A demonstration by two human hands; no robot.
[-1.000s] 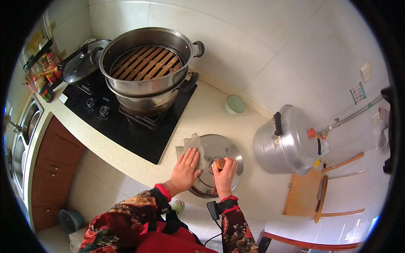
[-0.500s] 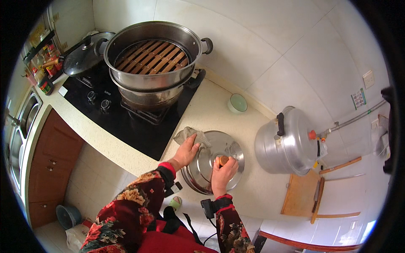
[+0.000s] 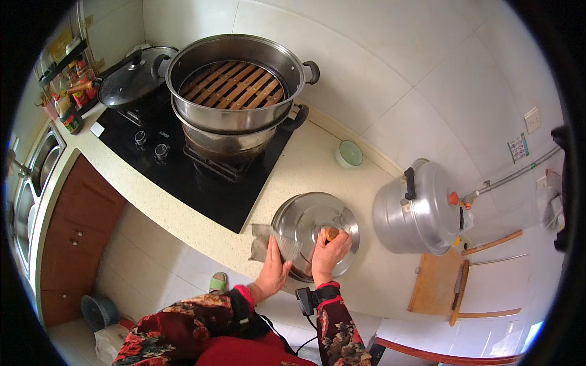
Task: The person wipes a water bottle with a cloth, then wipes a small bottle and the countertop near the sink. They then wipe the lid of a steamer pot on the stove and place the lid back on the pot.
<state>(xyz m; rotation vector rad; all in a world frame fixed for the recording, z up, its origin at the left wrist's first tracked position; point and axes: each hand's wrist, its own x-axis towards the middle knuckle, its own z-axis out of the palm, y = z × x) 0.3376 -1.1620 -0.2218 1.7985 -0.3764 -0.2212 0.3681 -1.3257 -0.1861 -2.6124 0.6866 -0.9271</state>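
On the near edge of the bench (image 3: pixel 390 268), a steel lid (image 3: pixel 308 229) lies flat; the right hand (image 3: pixel 329 256) grasps its brown knob (image 3: pixel 331 233), while the left hand (image 3: pixel 274 271) presses a grey cloth (image 3: pixel 271 247) open-palmed against the rim. The lid looks rigid, smooth and likely slippery, so the knob seems the surest hold.

Right hand (image 3: pixel 329 256) covers most of lid knob (image 3: pixel 332 233). Near rim of steel lid (image 3: pixel 314 222) hidden under both hands. Grey cloth (image 3: pixel 268 243) partly under left hand (image 3: pixel 273 274). Lower pot (image 3: pixel 229 141) mostly hidden by steamer (image 3: pixel 235 79). Sink (image 3: pixel 36 165) cut by picture edge.
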